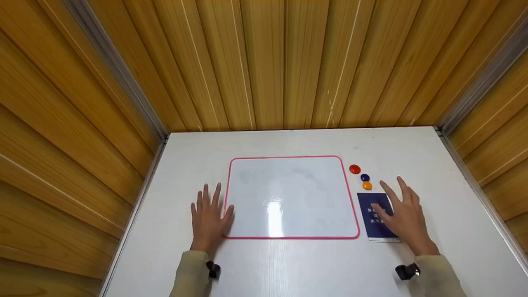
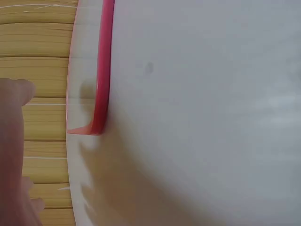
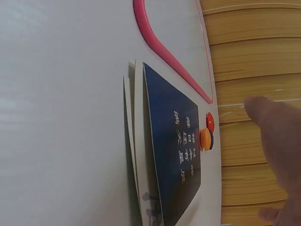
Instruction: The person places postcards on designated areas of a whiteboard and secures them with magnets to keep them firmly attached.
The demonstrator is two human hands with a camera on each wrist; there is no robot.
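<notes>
A whiteboard with a pink frame (image 1: pixel 288 198) lies flat on the white table. My left hand (image 1: pixel 209 222) is at the board's left edge with fingers spread, its thumb overlapping the pink rim in the head view. Over on the right, my right hand (image 1: pixel 406 220) hovers by a dark blue card or booklet (image 1: pixel 369 206) with white characters, fingers spread and holding nothing. In the right wrist view the booklet (image 3: pixel 171 146) shows pale layers under its blue cover. Beyond it sit a red disc (image 1: pixel 354 169), a dark blue disc (image 1: pixel 365 177) and an orange disc (image 1: pixel 367 185).
Wood-patterned panels (image 1: pixel 264 66) wall in the back and both sides of the table (image 1: pixel 264 264). Grey metal strips (image 1: pixel 123 74) run along the corners. Each sleeve has a small black device (image 1: pixel 406 272) at the wrist.
</notes>
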